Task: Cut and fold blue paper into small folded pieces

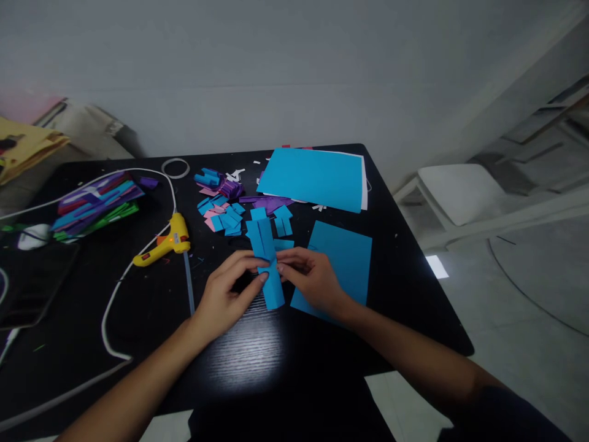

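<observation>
A folded strip of blue paper (273, 290) is held upright over the near middle of the black table. My left hand (232, 285) grips its left edge between thumb and fingers. On the other edge, my right hand (313, 276) pinches the same strip at about mid-height. Beneath my right hand and wrist lies a flat blue sheet (347, 258). Small cut blue pieces (283, 222) rest just behind the strip. Part of the strip's middle is hidden by my fingertips.
A yellow glue gun (171, 240) with a white cord lies to the left. Cut blue and pink pieces (225, 218) are piled behind it. Larger blue sheets (317, 178) lie at the back right. Bundled coloured paper (99, 205) sits far left. A white chair (460, 190) stands right.
</observation>
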Demonstrator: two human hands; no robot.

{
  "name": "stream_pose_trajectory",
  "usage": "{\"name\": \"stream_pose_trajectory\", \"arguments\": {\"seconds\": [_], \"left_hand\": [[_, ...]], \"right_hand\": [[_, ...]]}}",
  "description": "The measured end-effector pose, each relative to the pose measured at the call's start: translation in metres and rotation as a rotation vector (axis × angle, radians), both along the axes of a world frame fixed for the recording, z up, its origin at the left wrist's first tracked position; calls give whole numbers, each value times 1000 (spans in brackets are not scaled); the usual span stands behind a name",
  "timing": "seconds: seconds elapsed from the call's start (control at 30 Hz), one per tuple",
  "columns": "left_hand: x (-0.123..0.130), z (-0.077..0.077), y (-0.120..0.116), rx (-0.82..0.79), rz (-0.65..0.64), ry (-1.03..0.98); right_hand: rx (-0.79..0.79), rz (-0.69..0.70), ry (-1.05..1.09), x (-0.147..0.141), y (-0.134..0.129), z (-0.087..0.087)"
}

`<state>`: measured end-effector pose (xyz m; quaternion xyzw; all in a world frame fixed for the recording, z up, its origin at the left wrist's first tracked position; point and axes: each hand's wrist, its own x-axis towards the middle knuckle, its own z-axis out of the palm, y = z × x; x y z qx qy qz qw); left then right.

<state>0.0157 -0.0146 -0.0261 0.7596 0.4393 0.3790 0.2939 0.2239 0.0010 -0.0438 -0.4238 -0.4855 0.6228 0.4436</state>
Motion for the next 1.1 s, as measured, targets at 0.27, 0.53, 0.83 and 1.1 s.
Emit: {"name": "stream_pose_trajectory", "arguments": {"seconds": [0.27, 0.53, 0.83, 1.1], "left_hand": [[3, -3, 0, 70, 48, 4], [2, -5, 0, 72, 53, 3], [4, -1, 0, 145, 27, -2], [3, 0, -1, 141, 11, 6]], "right_hand": [[-30, -7, 18, -3, -2, -4], [-76, -6, 76, -3, -2, -5], [-102, 12, 71, -3, -1, -4], [-124, 41, 80, -2, 0, -4]]}}
